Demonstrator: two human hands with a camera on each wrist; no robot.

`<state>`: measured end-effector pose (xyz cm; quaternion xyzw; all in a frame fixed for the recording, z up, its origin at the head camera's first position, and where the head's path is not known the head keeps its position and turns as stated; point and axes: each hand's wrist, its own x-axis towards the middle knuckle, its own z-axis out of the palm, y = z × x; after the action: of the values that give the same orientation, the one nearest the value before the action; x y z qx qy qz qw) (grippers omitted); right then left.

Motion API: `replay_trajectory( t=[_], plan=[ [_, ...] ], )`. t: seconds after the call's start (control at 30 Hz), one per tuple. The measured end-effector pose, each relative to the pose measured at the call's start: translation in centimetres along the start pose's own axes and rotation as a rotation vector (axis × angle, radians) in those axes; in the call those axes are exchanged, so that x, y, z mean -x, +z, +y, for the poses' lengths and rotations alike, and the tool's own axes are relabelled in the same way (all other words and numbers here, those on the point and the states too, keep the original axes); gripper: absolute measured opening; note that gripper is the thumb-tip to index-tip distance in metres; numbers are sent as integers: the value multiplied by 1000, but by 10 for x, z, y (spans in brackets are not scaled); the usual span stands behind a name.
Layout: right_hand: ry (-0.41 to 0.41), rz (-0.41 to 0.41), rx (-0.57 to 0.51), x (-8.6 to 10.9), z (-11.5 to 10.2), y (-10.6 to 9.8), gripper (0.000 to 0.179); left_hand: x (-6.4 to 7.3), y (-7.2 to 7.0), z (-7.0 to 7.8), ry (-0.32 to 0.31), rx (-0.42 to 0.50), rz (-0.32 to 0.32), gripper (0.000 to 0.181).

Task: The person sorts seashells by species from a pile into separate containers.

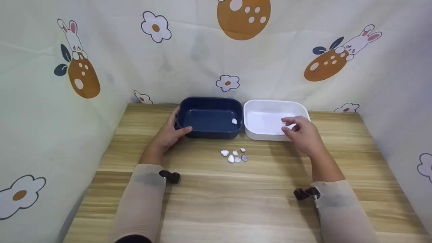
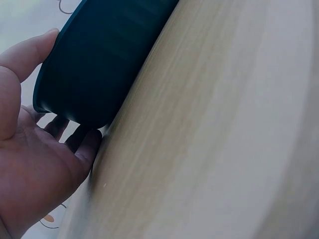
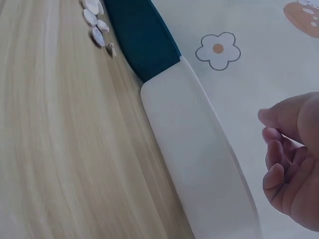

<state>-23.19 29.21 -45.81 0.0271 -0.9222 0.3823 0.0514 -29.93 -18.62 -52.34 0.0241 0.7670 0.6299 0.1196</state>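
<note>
A navy blue container [image 1: 211, 134] stands at the back of the table with one white shell [image 1: 234, 121] inside, near its right end. My left hand [image 1: 170, 131] grips its left end, thumb over the front rim and fingers around the outer side [image 2: 45, 149]. Beside it, a white container [image 1: 266, 136] sits close against the blue one. Over its right part hovers my right hand [image 1: 305, 135], fingers bent and a small gap between thumb and forefinger. No shell shows between those fingertips in the right wrist view [image 3: 294, 159]. Several small white and greyish shells [image 1: 231, 158] lie in front of the containers.
A pale curtain [image 1: 189, 50] printed with flowers and rabbits hangs right behind the containers and along both sides of the wooden table [image 1: 236, 209]. Dark straps with small black devices sit on both forearms.
</note>
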Motion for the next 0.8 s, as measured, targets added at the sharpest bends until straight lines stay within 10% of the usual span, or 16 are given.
replay_trajectory(
  t=[0.8],
  plan=[
    [-4, 92, -23, -2, 6, 10, 34, 0, 1, -2, 22, 28, -5, 112]
  ],
)
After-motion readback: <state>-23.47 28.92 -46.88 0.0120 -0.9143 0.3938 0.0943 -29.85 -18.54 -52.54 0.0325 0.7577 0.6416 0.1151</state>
